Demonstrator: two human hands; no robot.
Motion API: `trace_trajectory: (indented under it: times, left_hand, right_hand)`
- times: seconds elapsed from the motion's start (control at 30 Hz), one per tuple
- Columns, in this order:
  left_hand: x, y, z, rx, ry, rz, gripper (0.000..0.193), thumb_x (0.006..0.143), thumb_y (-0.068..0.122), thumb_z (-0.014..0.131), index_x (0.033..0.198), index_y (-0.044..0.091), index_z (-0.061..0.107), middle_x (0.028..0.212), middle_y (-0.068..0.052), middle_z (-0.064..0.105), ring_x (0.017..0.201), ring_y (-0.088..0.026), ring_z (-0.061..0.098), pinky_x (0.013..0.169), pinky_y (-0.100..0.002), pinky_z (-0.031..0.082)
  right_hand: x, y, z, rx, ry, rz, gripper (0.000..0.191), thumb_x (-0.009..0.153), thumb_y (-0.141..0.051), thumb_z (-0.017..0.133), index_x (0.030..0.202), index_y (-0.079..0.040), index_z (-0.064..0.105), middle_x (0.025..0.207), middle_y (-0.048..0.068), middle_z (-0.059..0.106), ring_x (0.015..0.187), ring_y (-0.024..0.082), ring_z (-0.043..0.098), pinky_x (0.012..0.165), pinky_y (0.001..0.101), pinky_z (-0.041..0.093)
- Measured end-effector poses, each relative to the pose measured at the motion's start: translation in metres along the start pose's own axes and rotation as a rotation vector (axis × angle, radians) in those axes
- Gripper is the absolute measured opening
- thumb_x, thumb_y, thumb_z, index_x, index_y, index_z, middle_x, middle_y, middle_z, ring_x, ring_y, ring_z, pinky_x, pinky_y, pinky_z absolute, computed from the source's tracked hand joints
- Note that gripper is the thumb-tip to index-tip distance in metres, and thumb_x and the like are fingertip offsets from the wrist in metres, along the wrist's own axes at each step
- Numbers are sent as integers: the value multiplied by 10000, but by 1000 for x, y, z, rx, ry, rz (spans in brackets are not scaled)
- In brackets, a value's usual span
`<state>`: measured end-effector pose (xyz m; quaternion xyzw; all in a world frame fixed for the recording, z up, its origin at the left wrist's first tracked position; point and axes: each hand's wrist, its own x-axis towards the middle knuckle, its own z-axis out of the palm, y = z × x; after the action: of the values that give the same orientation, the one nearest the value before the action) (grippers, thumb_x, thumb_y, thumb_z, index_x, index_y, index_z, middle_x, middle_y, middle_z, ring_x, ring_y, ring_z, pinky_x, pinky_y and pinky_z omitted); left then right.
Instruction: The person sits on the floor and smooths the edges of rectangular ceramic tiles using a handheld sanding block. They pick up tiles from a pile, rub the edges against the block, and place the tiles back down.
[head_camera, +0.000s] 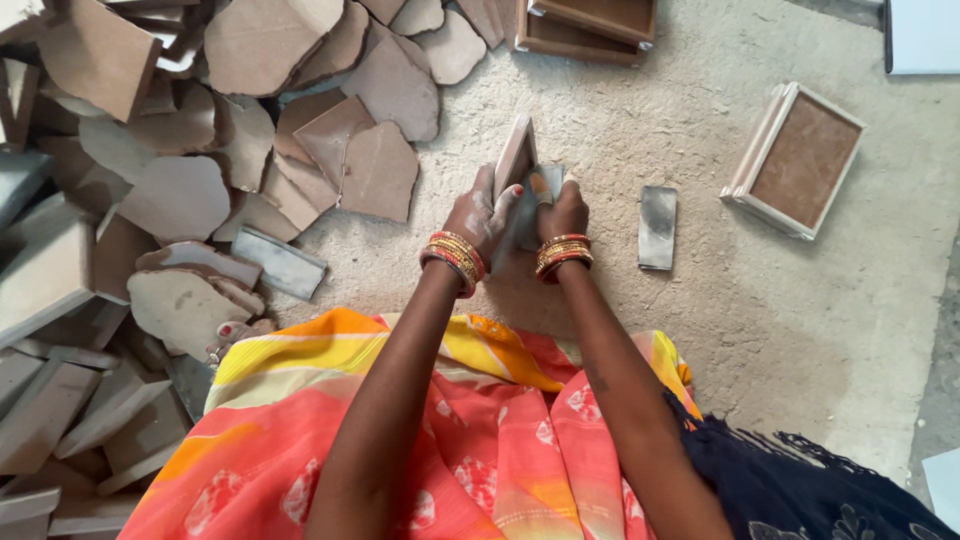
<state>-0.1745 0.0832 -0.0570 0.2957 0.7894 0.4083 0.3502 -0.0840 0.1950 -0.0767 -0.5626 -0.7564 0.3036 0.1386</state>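
On the sandy floor (800, 330), roughly mid-frame and just ahead of the person's knees, both hands work one piece: a small framed tile (515, 157) stood on edge. Long axis runs away from the person, leaning slightly to the right at the far end; the far top corner points toward the top edge of the floor area. Broad face is turned left, the thin edge faces the camera.

Left hand (483, 215): fingers together, clamped on the near left side of the tile, thumb with red nail across toward the right hand. Stack of red-and-gold bangles (455, 258) at the wrist.

Right hand (560, 212): fingers curled shut around a small grey block (545, 185) pressed against the tile's right side. Exact contact patch is hidden by the fingers. A matching set of bangles sits on that wrist.

Just to the right of the right hand, apart from it: a flat grey rectangular stone (657, 227), lying flat, long axis pointing away from the person.

Further right, well apart: a square framed tile stack (797, 160), brown face up, rotated slightly clockwise. More framed pieces (585, 25) at the top edge, centre-right.

Left half of the floor: heap of irregular brown stone slabs (250, 120), overlapping, with grey cut strips near the lower left corner. One grey bar (280, 263) lies at the heap's near edge, angled.

Orange-yellow patterned cloth (400, 420) covers the lap at the bottom edge.
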Motion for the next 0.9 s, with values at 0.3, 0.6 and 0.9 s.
trace_trajectory:
  times: [0.3, 0.6, 0.9]
  left_hand:
    - [-2, 2, 11, 78, 16, -2, 436, 1022, 440, 523, 1312, 122, 457, 979, -298, 714, 919, -505, 682, 757, -562, 515]
    - [2, -5, 9, 54, 44, 51, 497, 1025, 447, 537, 1373, 105, 441, 1037, -311, 699, 975, -513, 666, 796, -554, 527]
    - [3, -3, 8, 50, 41, 27, 502, 1009, 436, 547, 1375, 106, 451, 1006, -309, 711, 953, -503, 681, 780, -546, 540]
  right_hand:
    - [23, -10, -10, -154, -225, -82, 473, 998, -475, 668, 1041, -7, 613, 997, 292, 710, 925, 454, 692, 787, 533, 542]
    - [28, 7, -23, -65, -162, -99, 556, 905, -543, 731, 1011, -6, 631, 998, 255, 721, 897, 414, 720, 765, 491, 565]
    - [23, -4, -14, -169, -152, -35, 483, 973, -471, 700, 1093, -11, 615, 996, 307, 692, 926, 481, 691, 751, 532, 560]
